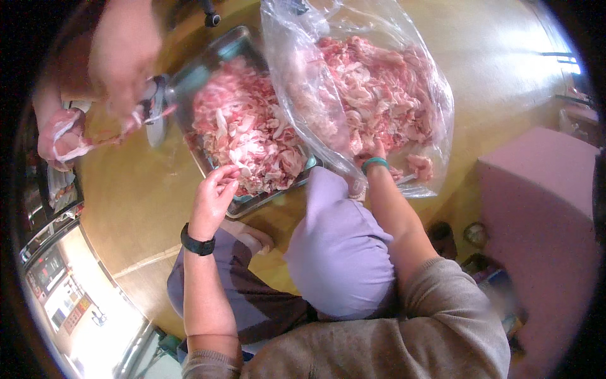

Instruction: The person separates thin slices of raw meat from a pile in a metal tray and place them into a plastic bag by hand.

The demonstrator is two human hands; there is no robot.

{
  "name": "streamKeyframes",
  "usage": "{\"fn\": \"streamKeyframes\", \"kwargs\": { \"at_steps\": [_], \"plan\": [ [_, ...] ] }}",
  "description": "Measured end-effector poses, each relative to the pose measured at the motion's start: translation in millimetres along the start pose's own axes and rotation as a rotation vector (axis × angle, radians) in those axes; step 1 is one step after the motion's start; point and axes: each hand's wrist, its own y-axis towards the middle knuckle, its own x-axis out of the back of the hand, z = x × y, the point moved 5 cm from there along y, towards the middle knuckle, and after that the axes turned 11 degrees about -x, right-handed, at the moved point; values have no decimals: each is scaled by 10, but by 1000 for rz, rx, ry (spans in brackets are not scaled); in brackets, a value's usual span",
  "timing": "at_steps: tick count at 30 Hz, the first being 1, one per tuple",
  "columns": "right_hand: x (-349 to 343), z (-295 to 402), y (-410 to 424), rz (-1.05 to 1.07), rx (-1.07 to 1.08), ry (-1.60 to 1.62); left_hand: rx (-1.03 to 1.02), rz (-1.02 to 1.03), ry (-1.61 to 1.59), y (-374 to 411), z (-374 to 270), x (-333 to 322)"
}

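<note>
My left hand (218,196), with a black watch on the wrist, is at the near left edge of a pile of raw meat pieces (255,137). Its fingers are bent by a pale strip; whether they grip it is unclear. The pile fills a dark metal tray (258,208). My right hand (371,152), wearing a green wristband, reaches into a large clear plastic bag (438,113). Its fingers go into the raw meat (374,90) heaped there and are partly hidden. A few loose pieces of meat (419,166) lie near my right wrist.
At upper left another person's blurred hand (125,71) is beside a bladed cutting tool (156,118); their other hand is by a larger piece of raw meat (66,137). A pink block (539,184) stands at right. My bare foot (248,237) rests on the yellowish floor (137,203).
</note>
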Motion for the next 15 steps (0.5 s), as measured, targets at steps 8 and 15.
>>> {"fn": "streamKeyframes", "kwargs": {
  "at_steps": [8,15],
  "plan": [
    [-275,209,-88,-236,157,-331,-31,33,-48,14,-83,-33],
    [-376,208,-495,-172,211,-369,-122,-6,22,-47,-222,22]
  ]
}}
